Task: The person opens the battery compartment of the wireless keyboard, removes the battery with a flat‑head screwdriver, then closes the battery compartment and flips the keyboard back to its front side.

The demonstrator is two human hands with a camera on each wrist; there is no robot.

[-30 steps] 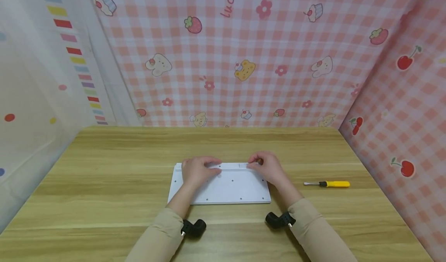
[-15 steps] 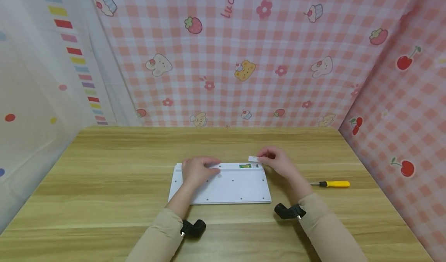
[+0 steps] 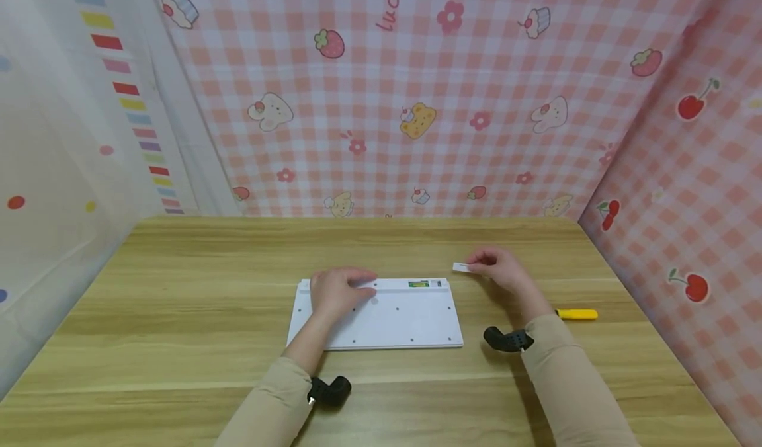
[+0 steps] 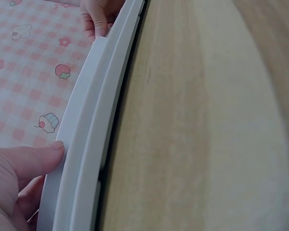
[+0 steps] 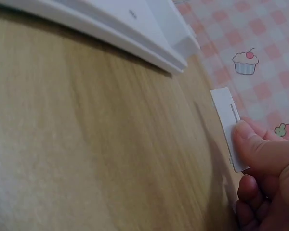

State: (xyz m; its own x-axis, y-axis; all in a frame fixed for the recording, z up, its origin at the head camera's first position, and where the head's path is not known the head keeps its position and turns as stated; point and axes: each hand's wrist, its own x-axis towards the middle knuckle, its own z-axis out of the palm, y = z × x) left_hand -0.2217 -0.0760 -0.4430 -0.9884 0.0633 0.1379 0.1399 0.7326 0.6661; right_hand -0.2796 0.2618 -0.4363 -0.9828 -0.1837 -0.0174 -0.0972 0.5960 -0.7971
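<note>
A white keyboard [image 3: 381, 325] lies face down on the wooden table, its back dotted with small screw holes. Near its far right edge the battery compartment is uncovered, and a green battery [image 3: 419, 284] shows inside. My left hand [image 3: 336, 295] grips the keyboard's far edge left of the middle; in the left wrist view the thumb [image 4: 45, 156] lies along that edge. Beyond the keyboard's far right corner, my right hand [image 3: 503, 272] pinches a small white battery cover [image 5: 225, 120] between thumb and fingers, held above the table and apart from the keyboard.
To the right of the keyboard lies a screwdriver with a yellow handle [image 3: 577, 314]; my right forearm hides its shaft. Patterned cloth [image 3: 381, 103] hangs behind the table and along both sides.
My right hand has lifted the battery cover off the keyboard and carried it to the right, exposing the battery. My left hand has stayed on the keyboard.
</note>
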